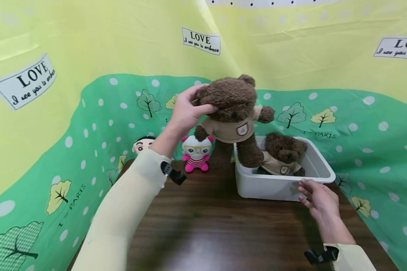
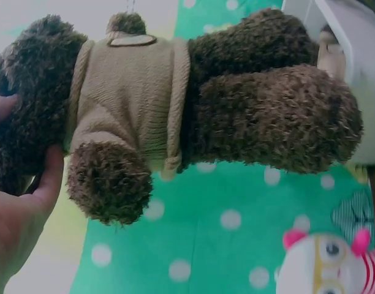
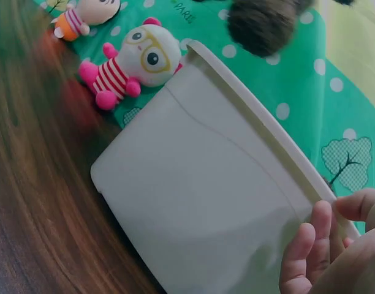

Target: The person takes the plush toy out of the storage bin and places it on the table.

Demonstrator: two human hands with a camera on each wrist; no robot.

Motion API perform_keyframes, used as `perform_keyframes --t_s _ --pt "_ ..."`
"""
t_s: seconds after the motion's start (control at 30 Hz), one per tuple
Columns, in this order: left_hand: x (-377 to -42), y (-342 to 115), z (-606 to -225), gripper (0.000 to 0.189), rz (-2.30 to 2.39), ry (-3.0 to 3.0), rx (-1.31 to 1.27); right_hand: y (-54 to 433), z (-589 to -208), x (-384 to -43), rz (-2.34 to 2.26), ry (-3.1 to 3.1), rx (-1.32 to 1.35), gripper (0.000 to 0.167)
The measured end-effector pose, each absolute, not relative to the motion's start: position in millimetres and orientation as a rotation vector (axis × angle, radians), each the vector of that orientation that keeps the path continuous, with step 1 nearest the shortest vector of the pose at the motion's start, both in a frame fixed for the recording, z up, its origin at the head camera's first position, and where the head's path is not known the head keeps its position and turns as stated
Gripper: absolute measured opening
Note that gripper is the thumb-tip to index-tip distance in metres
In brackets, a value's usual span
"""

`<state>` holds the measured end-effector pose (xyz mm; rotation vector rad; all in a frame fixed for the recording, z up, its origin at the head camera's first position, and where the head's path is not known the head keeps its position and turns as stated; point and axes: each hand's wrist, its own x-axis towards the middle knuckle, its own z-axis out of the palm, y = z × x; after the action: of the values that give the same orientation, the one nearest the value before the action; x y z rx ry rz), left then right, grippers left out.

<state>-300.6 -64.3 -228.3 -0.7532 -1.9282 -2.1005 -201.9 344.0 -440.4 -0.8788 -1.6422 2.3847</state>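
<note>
My left hand (image 1: 186, 109) grips a brown teddy bear (image 1: 228, 131) by the side of its head, thumb at the cheek. The bear hangs upright in a beige sweater with a chest badge. In the left wrist view its fuzzy legs (image 2: 267, 116) reach towards the white bin. One foot overlaps the left rim of the bin (image 1: 271, 190) in the head view. Inside the bin leans a second brown teddy bear (image 1: 285, 154) in a similar sweater. My right hand (image 1: 320, 199) pinches the bin's near rim towards its right end, as the right wrist view (image 3: 334, 245) shows.
Left of the bin sits a plush panda (image 1: 196, 152) with yellow glasses and a pink striped outfit. A dark-haired doll (image 1: 143, 145) is partly hidden behind my left arm. Beneath everything is a dark wooden table (image 1: 207, 218), enclosed by a printed green and yellow cloth (image 1: 98, 124).
</note>
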Motion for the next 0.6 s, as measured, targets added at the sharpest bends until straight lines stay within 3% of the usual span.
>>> perform_keyframes --t_s 0.27,0.6 --pt "-292 -137 -250 0.058 -2.017 -2.11 -0.574 344 -442 -202 2.382 -1.641 -0.89 0.014" --pt "-292 -217 -305 0.049 -1.878 -2.289 -0.415 344 -441 -201 2.385 -1.651 -0.867 0.012"
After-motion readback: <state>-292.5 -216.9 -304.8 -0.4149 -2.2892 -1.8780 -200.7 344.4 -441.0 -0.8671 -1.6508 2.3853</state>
